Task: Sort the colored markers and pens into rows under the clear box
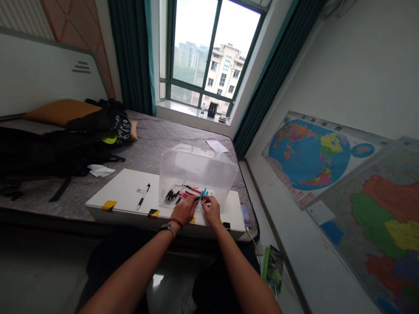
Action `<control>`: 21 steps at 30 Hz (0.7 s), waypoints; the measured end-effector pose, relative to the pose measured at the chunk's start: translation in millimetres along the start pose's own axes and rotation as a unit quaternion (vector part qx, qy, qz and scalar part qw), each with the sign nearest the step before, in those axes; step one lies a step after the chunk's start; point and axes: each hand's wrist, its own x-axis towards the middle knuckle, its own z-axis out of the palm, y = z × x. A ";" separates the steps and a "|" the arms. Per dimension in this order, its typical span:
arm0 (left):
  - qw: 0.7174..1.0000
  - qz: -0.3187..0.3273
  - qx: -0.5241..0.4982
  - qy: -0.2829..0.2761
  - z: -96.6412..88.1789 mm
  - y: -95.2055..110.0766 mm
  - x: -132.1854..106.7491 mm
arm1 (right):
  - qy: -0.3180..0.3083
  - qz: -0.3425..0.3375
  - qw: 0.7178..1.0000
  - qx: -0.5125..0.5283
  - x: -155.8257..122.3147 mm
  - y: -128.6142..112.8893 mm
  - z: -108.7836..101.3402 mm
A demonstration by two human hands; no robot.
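A clear plastic box (196,168) lies with its open side toward me, with several pens and pen parts in black, red and light blue inside. My left hand (183,211), wearing a watch and a red bracelet, reaches into the box's mouth, its fingers curled close to the blue pen parts (204,192). What it grips is hidden. Beside it, my right hand (212,211) has thumb and fingers pinched together around a thin whitish pen piece (204,201). A black-and-silver pen (143,197) lies to the left, apart from both hands.
The box stands on a white board-like case (121,192) with yellow-black tape, on a grey mattress (147,131). A backpack (49,150) and an orange pillow (62,112) lie left. A phone (246,216) with a cable is at the right edge. A wall map (310,152) hangs right.
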 end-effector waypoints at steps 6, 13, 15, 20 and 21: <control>1.000 -0.003 0.009 -0.005 2.3 0.4 1.3 | 0.038 0.057 0.980 0.189 11.8 -6.5 2.8; 1.000 -0.002 0.009 -0.009 3.5 0.5 1.4 | 0.036 0.067 0.973 0.219 15.5 -11.3 1.0; 1.000 -0.002 0.013 -0.012 3.3 0.9 1.6 | 0.020 0.059 0.979 0.192 16.3 -10.4 1.8; 0.999 -0.005 0.024 -0.022 2.2 1.9 2.1 | -0.054 0.026 0.997 0.054 16.7 -10.9 3.0; 0.999 -0.008 0.025 -0.022 2.3 1.8 2.1 | -0.055 0.019 0.997 0.049 16.3 -11.6 2.4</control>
